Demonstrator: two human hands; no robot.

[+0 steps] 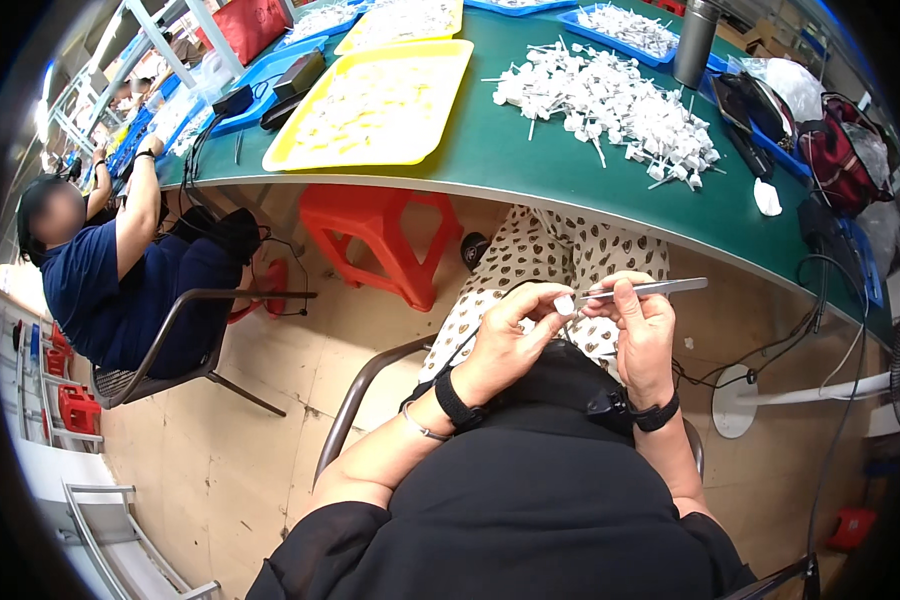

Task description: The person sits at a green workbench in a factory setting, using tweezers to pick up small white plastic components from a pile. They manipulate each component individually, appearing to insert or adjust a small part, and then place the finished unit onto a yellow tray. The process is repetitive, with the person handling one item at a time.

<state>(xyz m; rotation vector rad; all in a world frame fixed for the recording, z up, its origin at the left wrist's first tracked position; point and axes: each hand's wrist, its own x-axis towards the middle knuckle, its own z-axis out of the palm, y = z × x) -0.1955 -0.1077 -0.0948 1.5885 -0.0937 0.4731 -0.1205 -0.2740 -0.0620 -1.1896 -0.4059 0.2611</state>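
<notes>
Above my lap, my left hand (pixel 515 335) pinches a small white plastic piece (pixel 564 304) between thumb and fingers. Close beside it, my right hand (pixel 638 325) is closed round a pair of metal tweezers (pixel 670 287). The tweezers lie nearly level, with their tips pointing left toward the white piece; whether they touch it I cannot tell. On the green table (pixel 530 170) beyond my hands lies a heap of small white plastic parts with thin stems (pixel 610 105). Left of the heap, a yellow tray (pixel 440 125) holds many small pale pieces.
Blue trays (pixel 660 55) with more white parts stand at the back. A grey bottle (pixel 697 45) and a dark red bag (pixel 842 150) are at the right. Under the table is a red stool (pixel 360 225). A co-worker (pixel 120 260) sits at the left; cables hang at the right.
</notes>
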